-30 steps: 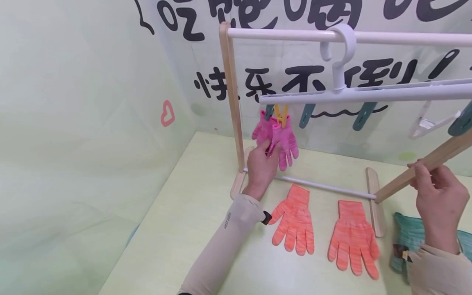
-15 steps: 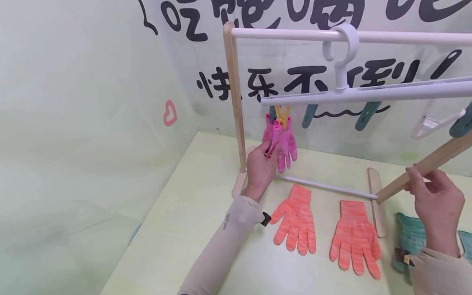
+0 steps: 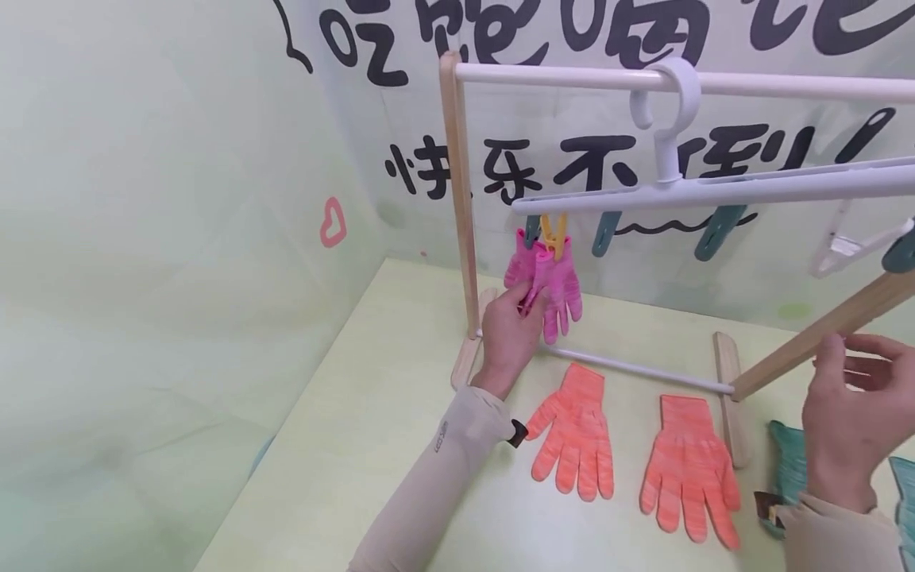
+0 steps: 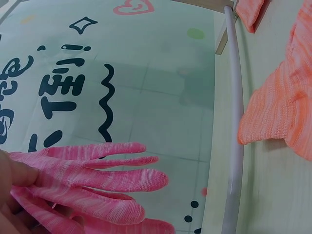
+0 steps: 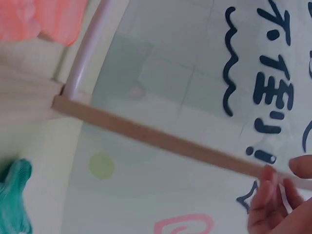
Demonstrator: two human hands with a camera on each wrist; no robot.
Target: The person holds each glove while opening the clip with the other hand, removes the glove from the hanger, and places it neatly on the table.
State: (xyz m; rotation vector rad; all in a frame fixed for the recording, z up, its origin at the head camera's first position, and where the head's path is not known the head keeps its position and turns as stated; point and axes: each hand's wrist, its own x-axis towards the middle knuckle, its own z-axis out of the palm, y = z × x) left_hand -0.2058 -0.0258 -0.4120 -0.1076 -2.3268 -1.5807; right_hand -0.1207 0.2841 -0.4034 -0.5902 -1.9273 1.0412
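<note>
Two pink knit gloves [image 3: 565, 290] hang by their cuffs, a yellow clip [image 3: 554, 237] and a teal clip [image 3: 532, 231] at the top. My left hand [image 3: 509, 334] pinches the pink fabric between thumb and fingers. In the left wrist view, the pink glove fingers [image 4: 126, 180] spread out past my hand. My right hand [image 3: 854, 421] is beside the rack's right wooden post [image 3: 822, 338], its fingers loosely bent with nothing visibly held. The right wrist view has those fingers close to the post [image 5: 161, 138]; whether they touch it I cannot tell.
A white hanger [image 3: 715, 191] with more teal clips hangs from the rack's top bar [image 3: 557, 75]. Two orange gloves [image 3: 575, 445] lie on the table [image 3: 343, 445] before the lower bar [image 3: 643, 370]. Teal gloves [image 3: 788, 457] at the right are partly hidden by my right arm.
My right hand has come off the wooden post and shifted slightly right and down. My left hand keeps its pinch on the pink glove, while the pink gloves sway a little.
</note>
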